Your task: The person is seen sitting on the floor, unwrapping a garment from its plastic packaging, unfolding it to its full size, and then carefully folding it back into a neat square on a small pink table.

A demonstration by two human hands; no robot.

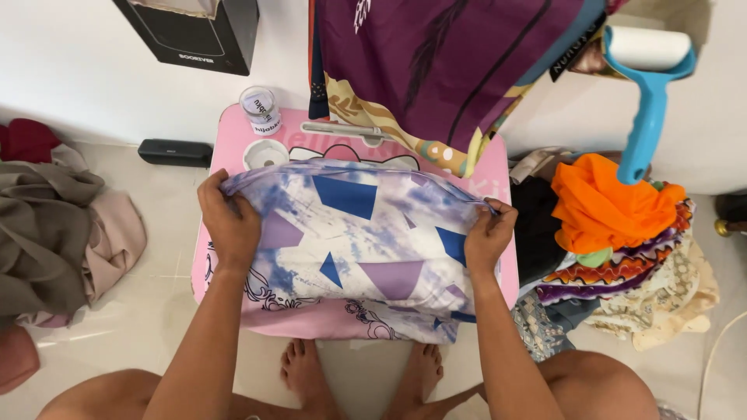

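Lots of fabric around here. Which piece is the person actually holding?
The blue, purple and white patterned cloth on the pink table. The left hand and right hand grip its top edge; the other piles lie untouched at the sides.

pink table (498,167) mostly hidden under blue-white cloth (366,241), black box (194,31) cut off at top, purple fabric (443,62) cropped at top, both hands' fingertips tucked into cloth

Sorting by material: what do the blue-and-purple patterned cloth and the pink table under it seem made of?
The blue-and-purple patterned cloth, gripped by left hand and right hand, looks like thin, smooth woven fabric: it drapes and creases softly. The pink table looks like hard, glossy plastic or laminate.
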